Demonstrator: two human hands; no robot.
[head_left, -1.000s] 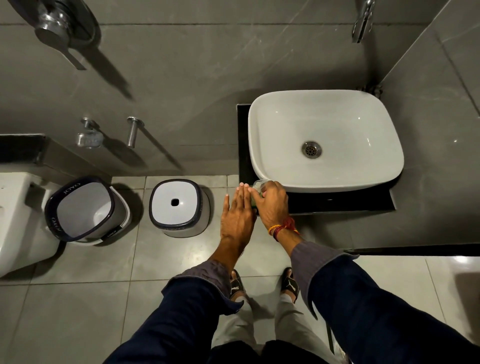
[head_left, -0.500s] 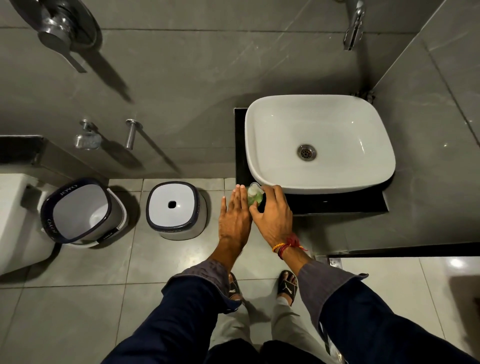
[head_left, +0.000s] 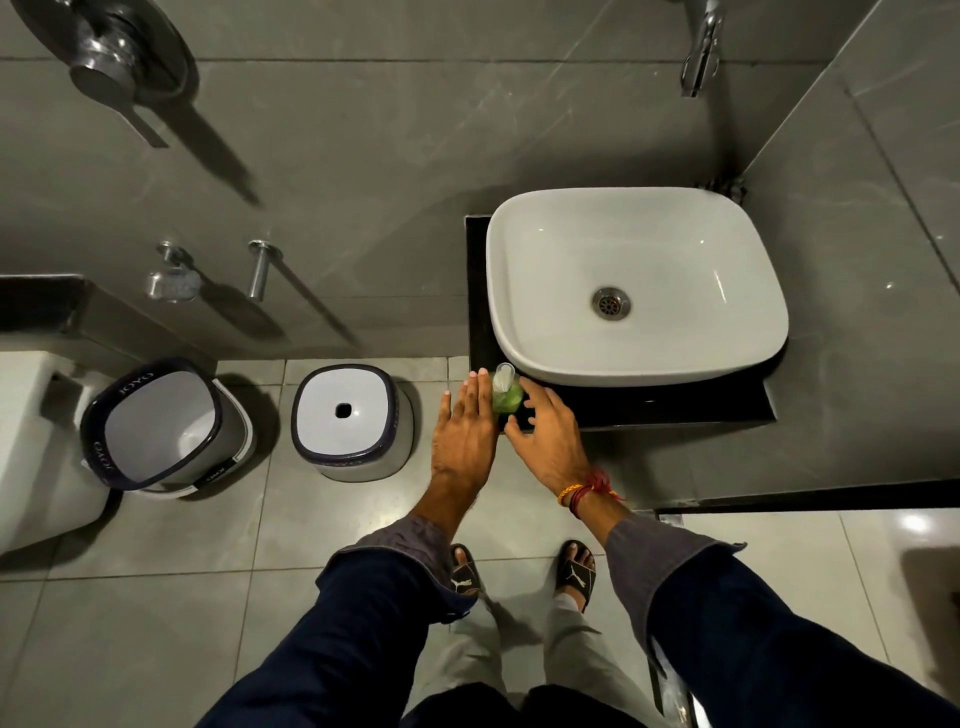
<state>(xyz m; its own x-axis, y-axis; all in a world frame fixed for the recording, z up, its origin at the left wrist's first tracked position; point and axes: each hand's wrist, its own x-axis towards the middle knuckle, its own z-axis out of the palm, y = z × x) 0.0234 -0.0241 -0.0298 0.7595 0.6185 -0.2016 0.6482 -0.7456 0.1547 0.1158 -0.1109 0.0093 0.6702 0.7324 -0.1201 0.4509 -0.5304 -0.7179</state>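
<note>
1. Nearest the camera, two dark sleeves reach forward and down over feet in black sandals (head_left: 466, 574) on grey floor tiles.
2. The left hand (head_left: 464, 434) is flat, fingers straight and together, pointing away from the body. Its inner edge lies just beside a small bottle of green liquid (head_left: 506, 399), perhaps touching it.
3. The right hand (head_left: 548, 436), with red and yellow threads (head_left: 587, 488) at the wrist, has loosely spread fingers. Index finger and thumb bracket the bottle's right side without visibly closing on it.
4. The bottle stands upright between both hands, on the near left corner of a black counter (head_left: 675, 408). Its long axis points up toward the camera, clear cap on top. Both hands are about equally close, so either could likely take it by closing sideways.
5. The hands hide the bottle's base, and contact on either side is hard to judge.
6. Behind it sits a white basin (head_left: 623, 373). To the left, on the floor, are a stool (head_left: 353, 421) and a bucket (head_left: 156, 426).
7. Farthest, a wall tap (head_left: 701, 57) is cut off by the top edge.
</note>
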